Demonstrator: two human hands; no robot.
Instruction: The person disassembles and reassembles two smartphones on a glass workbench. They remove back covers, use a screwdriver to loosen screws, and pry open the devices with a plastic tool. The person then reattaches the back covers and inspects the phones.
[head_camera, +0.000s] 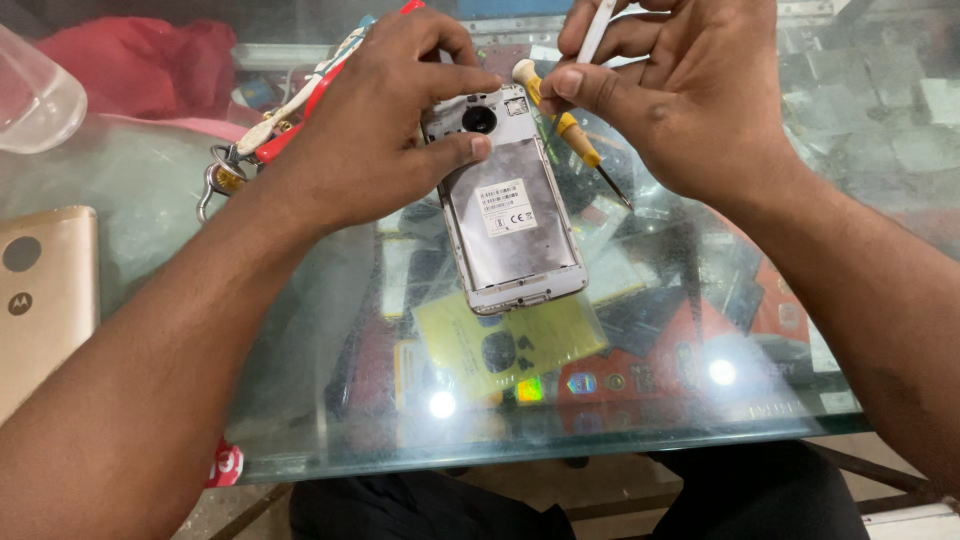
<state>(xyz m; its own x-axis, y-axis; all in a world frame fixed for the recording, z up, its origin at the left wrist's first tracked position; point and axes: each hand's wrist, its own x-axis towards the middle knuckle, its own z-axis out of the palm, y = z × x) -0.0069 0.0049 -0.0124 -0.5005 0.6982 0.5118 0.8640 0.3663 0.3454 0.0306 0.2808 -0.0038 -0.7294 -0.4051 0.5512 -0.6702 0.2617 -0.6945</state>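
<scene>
An opened smartphone (510, 225) with its back cover off lies face down on the glass counter (300, 400), its silver battery shield and round camera showing. My left hand (385, 120) grips the phone's top end, thumb on its left edge and fingers curled over the top. My right hand (670, 95) holds a thin white tool (597, 30) between thumb and fingers, just right of the phone's top corner. A yellow-handled screwdriver (570, 130) lies on the glass under my right hand, beside the phone.
A gold phone back cover (45, 300) lies at the left edge. Red-handled tools and a key ring (250, 150) sit behind my left hand. A clear plastic container (30, 100) is at the far left. Packaged accessories show under the glass.
</scene>
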